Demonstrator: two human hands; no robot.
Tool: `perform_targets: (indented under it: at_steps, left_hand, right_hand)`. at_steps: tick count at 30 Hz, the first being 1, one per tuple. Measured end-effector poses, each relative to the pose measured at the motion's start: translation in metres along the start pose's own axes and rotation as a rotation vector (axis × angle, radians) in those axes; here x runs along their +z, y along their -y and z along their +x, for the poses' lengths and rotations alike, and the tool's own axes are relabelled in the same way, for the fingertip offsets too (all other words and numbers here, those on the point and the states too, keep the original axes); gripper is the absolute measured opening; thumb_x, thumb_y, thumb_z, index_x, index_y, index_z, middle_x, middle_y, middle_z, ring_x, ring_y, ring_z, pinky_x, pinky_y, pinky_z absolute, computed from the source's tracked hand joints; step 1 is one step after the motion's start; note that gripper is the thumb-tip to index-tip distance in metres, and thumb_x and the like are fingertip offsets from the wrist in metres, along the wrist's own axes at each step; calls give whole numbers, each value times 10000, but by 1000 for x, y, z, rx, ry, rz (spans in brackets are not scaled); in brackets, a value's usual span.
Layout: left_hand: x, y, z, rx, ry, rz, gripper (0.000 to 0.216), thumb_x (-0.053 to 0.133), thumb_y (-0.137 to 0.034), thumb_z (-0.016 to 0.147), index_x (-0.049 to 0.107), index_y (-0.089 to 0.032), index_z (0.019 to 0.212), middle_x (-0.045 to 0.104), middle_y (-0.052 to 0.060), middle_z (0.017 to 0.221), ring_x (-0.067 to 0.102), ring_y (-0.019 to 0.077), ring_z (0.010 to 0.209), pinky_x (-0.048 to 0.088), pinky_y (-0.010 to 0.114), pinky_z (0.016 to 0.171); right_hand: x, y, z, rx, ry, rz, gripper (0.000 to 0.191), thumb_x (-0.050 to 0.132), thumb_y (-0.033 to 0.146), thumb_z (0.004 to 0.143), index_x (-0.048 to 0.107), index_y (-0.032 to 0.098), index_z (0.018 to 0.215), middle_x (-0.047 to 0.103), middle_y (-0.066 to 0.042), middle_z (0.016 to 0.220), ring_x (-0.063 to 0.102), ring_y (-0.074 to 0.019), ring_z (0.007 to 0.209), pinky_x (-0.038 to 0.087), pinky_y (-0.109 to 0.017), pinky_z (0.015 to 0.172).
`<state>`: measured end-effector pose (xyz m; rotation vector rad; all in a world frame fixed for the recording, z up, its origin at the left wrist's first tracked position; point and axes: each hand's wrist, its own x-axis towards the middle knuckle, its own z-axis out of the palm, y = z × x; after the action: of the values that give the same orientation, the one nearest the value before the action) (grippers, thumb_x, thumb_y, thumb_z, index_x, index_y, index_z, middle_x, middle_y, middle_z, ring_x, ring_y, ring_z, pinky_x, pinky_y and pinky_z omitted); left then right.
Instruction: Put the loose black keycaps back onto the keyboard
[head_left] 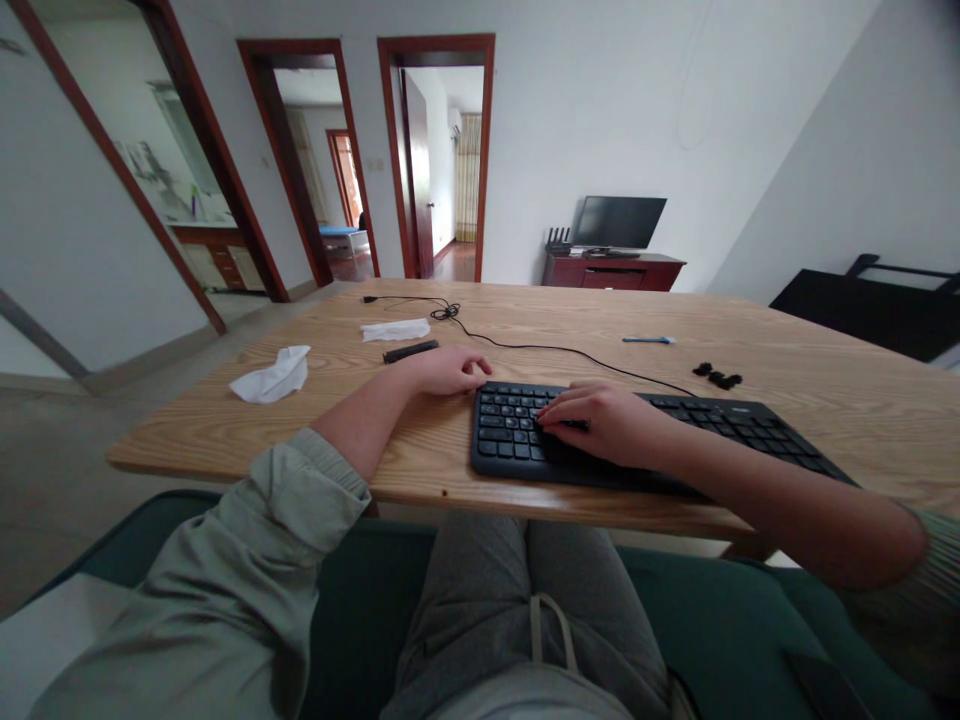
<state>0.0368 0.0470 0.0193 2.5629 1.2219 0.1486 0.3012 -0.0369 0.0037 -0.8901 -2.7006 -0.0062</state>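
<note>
A black keyboard (517, 450) lies along the near edge of the wooden table, its left end in front of me. My right hand (592, 418) is over its left part, fingertips bunched together and touching the keys. Whatever those fingertips may pinch is too small or hidden to make out. At the keyboard's far left corner rests my left hand (450, 370), with loosely bent fingers, a gap between them and nothing held. Just behind its wrist is a dark narrow bar (410, 352). Several small black pieces (718, 377) sit beyond the keyboard on the right.
A thin cable (525, 346) runs from the keyboard to a tangled bundle at the back. White tissues (274, 376) and a flat white strip (395, 330) lie at left. A blue brush-like stick (649, 340) lies toward the back right. The wooden table (225, 445) has a rounded left corner.
</note>
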Motion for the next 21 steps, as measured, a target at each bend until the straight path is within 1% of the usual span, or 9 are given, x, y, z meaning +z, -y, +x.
perform_targets:
  at_steps: [6,10,12,14,16,21]
  left_hand:
    - [-1,-1,0,-5,8,-8,434,495,-418,858,627,-179,1195,693,43,979,618,150,825,433,218,711]
    - [-1,-2,0,2,3,-9,436,498,-403,851,632,-171,1194,691,50,990,617,157,827,438,226,717]
    - [-1,-1,0,5,6,-11,436,498,-400,850,630,-172,1196,692,49,985,616,157,817,439,228,711]
    - [-1,-1,0,4,8,-11,432,497,-401,851,632,-174,1192,693,45,971,615,154,807,438,227,707]
    - [-1,-2,0,2,8,-11,428,496,-401,853,634,-174,1189,695,44,966,615,153,805,436,225,709]
    - [-1,-2,-1,0,8,-26,418,507,-388,847,640,-172,1179,694,44,972,616,153,814,435,223,706]
  right_hand:
    - [-1,2,-2,-13,2,-20,233,560,186,867,744,210,1007,730,-44,999,670,-165,878,496,-284,830]
    - [-2,2,-2,23,-6,-31,293,558,199,872,713,212,1121,722,-58,1019,667,-175,881,494,-295,838]
    - [-4,3,-1,2,17,-18,321,539,190,883,703,219,1157,713,-62,1046,662,-175,902,490,-295,855]
    - [-7,3,0,-23,51,-10,325,515,178,892,711,228,1146,706,-65,1053,657,-172,912,483,-290,864]
    - [-11,4,1,-11,75,-20,305,514,199,896,723,226,1117,703,-73,1034,653,-177,908,479,-295,860]
    - [-16,4,4,147,99,4,231,574,341,870,724,206,981,697,-71,944,631,-192,830,477,-305,771]
